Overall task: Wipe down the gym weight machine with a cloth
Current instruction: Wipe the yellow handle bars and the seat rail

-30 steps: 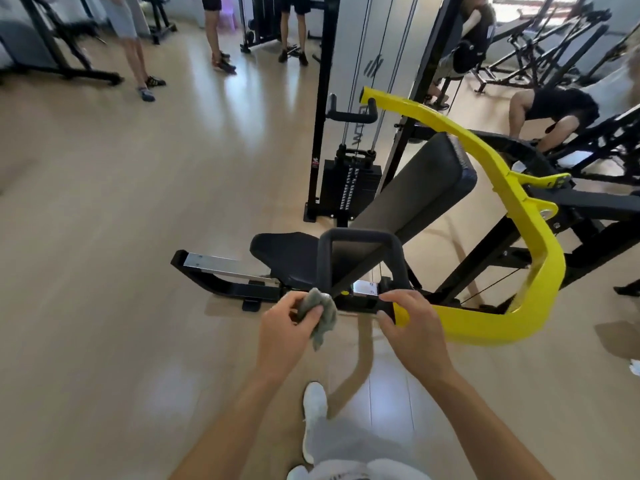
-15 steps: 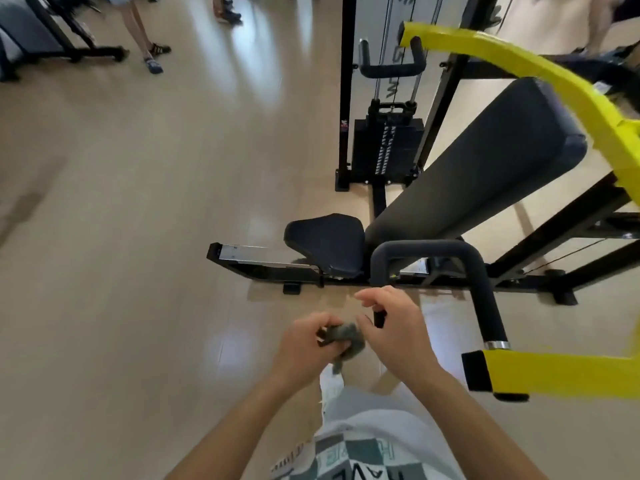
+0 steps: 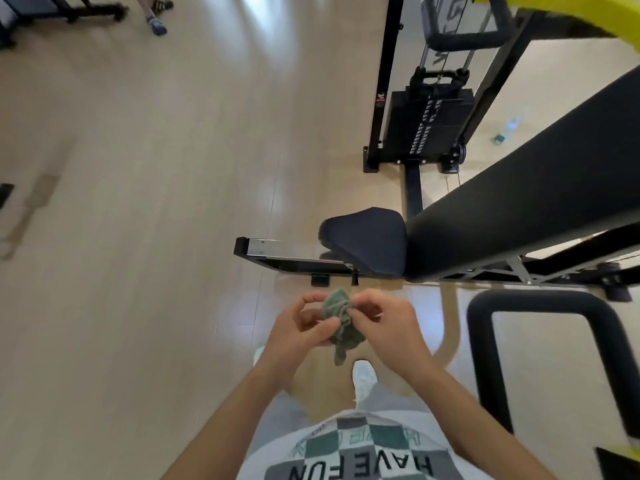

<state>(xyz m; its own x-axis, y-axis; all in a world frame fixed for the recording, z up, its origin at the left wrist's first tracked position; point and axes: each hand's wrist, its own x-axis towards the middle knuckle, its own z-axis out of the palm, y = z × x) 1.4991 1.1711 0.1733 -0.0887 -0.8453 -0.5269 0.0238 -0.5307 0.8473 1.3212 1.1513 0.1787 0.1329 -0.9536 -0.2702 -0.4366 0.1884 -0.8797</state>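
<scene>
Cloth [image 3: 341, 320] bunched between both hands at waist level, off the machine. L hand [image 3: 301, 329] and R hand [image 3: 381, 323] each pinch it w/ fingertips. Risk: loose pinch drops it; wadded cloth gives poor contact on seat pad [image 3: 367, 239].

Bright daylight, glare on floor [image 3: 221, 98], warped edges, slight blur

The yellow bar [image 3: 571, 12] at the upper right is blurry and cut off by the edge. Only a person's foot [image 3: 157, 27] shows at the upper left. The left hand [image 3: 298, 327] hides part of the cloth [image 3: 341, 317].
</scene>
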